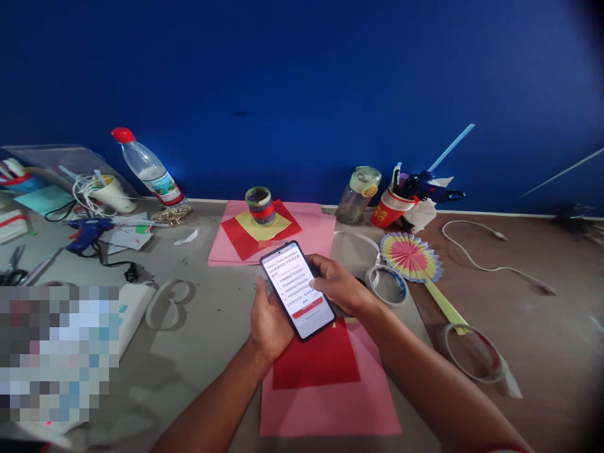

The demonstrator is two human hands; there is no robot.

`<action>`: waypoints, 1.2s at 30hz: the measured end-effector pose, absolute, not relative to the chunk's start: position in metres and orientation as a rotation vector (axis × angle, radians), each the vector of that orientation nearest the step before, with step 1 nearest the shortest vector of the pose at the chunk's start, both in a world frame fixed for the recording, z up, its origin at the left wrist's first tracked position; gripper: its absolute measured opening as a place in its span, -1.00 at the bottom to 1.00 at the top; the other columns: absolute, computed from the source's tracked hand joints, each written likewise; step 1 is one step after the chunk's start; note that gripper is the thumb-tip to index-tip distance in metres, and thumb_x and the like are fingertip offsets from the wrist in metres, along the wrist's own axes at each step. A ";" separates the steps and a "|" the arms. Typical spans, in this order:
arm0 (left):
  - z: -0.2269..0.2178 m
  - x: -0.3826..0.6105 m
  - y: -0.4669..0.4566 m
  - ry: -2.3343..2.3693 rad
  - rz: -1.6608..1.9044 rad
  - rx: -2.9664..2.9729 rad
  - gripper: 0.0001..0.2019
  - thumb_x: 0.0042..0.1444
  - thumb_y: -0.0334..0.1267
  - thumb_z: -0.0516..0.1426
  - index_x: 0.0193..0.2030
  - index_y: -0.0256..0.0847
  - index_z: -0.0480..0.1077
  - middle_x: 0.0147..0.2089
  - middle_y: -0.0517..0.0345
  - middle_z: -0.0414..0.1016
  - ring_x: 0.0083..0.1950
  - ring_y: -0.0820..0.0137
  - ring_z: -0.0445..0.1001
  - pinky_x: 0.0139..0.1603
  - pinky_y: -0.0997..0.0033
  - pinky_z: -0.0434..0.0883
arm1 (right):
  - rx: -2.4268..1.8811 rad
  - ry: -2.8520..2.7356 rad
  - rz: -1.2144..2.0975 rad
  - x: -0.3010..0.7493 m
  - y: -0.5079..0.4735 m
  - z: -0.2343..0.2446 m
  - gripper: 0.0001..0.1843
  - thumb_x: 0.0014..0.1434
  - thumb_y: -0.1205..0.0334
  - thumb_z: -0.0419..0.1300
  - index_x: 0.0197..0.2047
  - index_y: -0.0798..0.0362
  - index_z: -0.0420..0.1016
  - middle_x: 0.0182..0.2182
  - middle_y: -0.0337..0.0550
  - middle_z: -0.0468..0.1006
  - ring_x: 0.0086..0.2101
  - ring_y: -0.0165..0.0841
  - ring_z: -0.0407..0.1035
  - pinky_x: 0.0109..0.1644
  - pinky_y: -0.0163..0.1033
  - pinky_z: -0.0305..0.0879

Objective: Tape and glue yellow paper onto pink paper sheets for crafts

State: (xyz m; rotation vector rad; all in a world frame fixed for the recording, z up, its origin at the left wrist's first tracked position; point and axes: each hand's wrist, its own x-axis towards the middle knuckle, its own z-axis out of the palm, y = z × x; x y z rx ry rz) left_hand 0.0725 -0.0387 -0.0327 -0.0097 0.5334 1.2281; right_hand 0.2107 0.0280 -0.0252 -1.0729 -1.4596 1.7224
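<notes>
Forearms (214, 402) lead to fingers (325, 267) flanking a tilted phone (295, 286).

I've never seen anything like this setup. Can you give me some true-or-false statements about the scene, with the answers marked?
1. The left hand holds a phone. True.
2. The right hand is far from the phone. False: it is right at the phone's edge.
3. The red-capped bottle is to the left of the phone. True.
4. The paper fan is plain black. False: it shows yellow, pink and purple.
5. The wall behind the table is blue. True.
</notes>
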 end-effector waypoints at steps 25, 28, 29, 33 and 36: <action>-0.035 0.073 -0.039 0.519 1.217 0.014 -0.29 0.19 0.28 -0.12 0.13 -0.32 0.39 0.03 -0.14 0.54 0.22 -0.02 0.36 0.26 -0.06 0.20 | -1.140 -1.357 1.694 0.204 0.025 -0.022 -0.69 -0.07 0.26 0.21 -0.18 0.05 0.45 -0.38 -0.24 0.52 -0.36 -0.33 0.39 -0.27 -0.22 0.30; -0.035 0.073 -0.039 0.506 1.216 0.023 -0.29 0.19 0.28 -0.11 0.12 -0.32 0.40 0.02 -0.14 0.55 0.21 -0.02 0.36 0.26 -0.06 0.19 | -1.139 -1.381 1.681 0.205 0.026 -0.023 -0.64 -0.12 0.35 0.18 -0.17 0.05 0.46 -0.38 -0.25 0.52 -0.34 -0.32 0.39 -0.27 -0.22 0.29; -0.035 0.073 -0.039 0.505 1.215 0.024 -0.29 0.19 0.28 -0.12 0.11 -0.32 0.41 0.01 -0.13 0.55 0.21 -0.02 0.37 0.26 -0.06 0.20 | -1.133 -1.398 1.678 0.206 0.026 -0.023 -0.62 -0.14 0.37 0.16 -0.16 0.05 0.46 -0.37 -0.25 0.52 -0.34 -0.32 0.39 -0.26 -0.22 0.29; -0.033 0.072 -0.040 0.529 1.222 0.016 -0.28 0.21 0.28 -0.16 0.06 -0.34 0.45 -0.03 -0.14 0.57 0.20 -0.01 0.38 0.25 -0.04 0.22 | -1.108 -1.476 1.667 0.208 0.028 -0.027 -0.51 -0.16 0.42 0.09 -0.09 0.04 0.46 -0.34 -0.24 0.53 -0.31 -0.31 0.40 -0.24 -0.22 0.29; -0.033 0.072 -0.040 0.539 1.219 0.003 -0.28 0.21 0.27 -0.15 0.06 -0.34 0.45 -0.02 -0.14 0.57 0.20 -0.01 0.37 0.24 -0.04 0.23 | -1.111 -1.499 1.666 0.209 0.029 -0.028 -0.46 -0.19 0.44 0.07 -0.06 0.03 0.46 -0.33 -0.24 0.53 -0.30 -0.30 0.39 -0.23 -0.21 0.29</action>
